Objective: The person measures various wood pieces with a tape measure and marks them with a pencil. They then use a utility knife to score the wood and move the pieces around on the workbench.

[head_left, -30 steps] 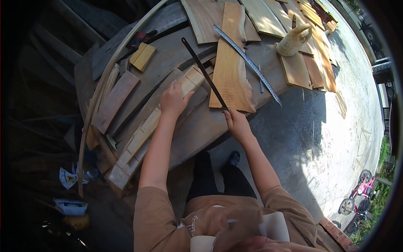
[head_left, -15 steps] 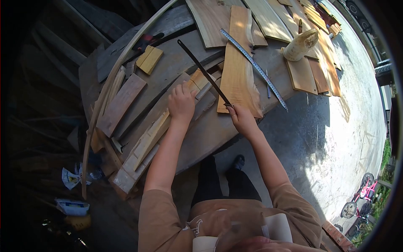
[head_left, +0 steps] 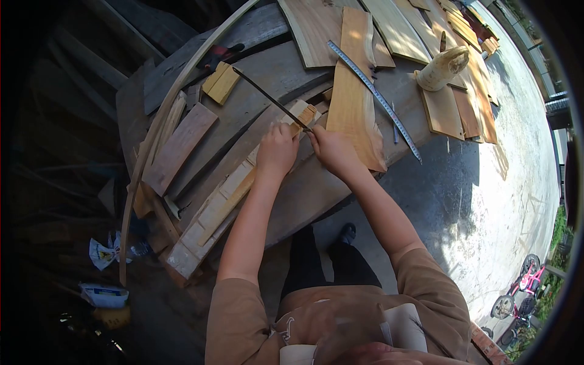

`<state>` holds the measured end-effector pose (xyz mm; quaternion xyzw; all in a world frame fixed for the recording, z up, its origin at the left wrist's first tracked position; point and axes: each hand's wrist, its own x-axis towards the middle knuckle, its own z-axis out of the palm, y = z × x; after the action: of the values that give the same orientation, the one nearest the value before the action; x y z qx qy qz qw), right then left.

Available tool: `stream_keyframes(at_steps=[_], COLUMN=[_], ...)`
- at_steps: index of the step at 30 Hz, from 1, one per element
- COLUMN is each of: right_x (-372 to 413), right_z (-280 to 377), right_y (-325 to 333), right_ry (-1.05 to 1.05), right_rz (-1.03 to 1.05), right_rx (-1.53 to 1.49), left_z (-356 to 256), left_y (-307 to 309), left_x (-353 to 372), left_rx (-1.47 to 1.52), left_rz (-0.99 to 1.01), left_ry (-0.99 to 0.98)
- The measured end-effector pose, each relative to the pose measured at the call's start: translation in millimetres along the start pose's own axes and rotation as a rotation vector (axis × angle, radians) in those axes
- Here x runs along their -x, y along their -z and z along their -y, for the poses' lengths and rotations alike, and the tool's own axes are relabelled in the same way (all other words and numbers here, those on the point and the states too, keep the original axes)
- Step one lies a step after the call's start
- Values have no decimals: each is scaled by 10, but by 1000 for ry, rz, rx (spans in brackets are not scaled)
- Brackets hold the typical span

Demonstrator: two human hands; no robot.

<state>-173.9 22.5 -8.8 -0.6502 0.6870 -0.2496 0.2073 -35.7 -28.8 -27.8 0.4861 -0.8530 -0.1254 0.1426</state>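
Observation:
My left hand (head_left: 277, 151) presses down on a long pale strip of wood (head_left: 228, 198) that lies across the grey workbench (head_left: 304, 188). My right hand (head_left: 328, 149) grips the near end of a thin dark saw blade (head_left: 267, 97). The blade runs away to the upper left, across the far end of the strip, just beside my left fingers. Both hands sit close together at the strip's far end.
A wide orange board (head_left: 353, 91) with a steel ruler (head_left: 374, 97) lies to the right. A yellow block (head_left: 220, 83), a brown plank (head_left: 179, 149), a curved lath (head_left: 164, 121) and a pale horn-shaped object (head_left: 442, 68) are around. Sunlit concrete (head_left: 486, 182) is on the right.
My right hand has pushed the blade forward and to the left, ending next to my left hand. The left hand stays on the strip.

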Motion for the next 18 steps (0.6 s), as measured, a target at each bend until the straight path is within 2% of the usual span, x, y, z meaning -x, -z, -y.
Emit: stream_keyframes(at_steps=[4,6,11,16,18], right_x=[-3,3,74,603,790], right_z=[32,56,83,-39,-70], right_y=[-14,-20,-20,217,329], right_ry=[-7,-12,-67,-90,-111], right_rz=[18,31,88,158,197], right_rx=[45,65,186,253,261], left_z=[24,49,19,13,-17], left_y=[0,-33,-22,-16,18], left_x=[-3,7,8,19,22], left_rx=[29,-63,-45,-99,-113], left_rz=[28,-145,-145,-153,-65], left_ry=[12,-131,-96,-105,-48])
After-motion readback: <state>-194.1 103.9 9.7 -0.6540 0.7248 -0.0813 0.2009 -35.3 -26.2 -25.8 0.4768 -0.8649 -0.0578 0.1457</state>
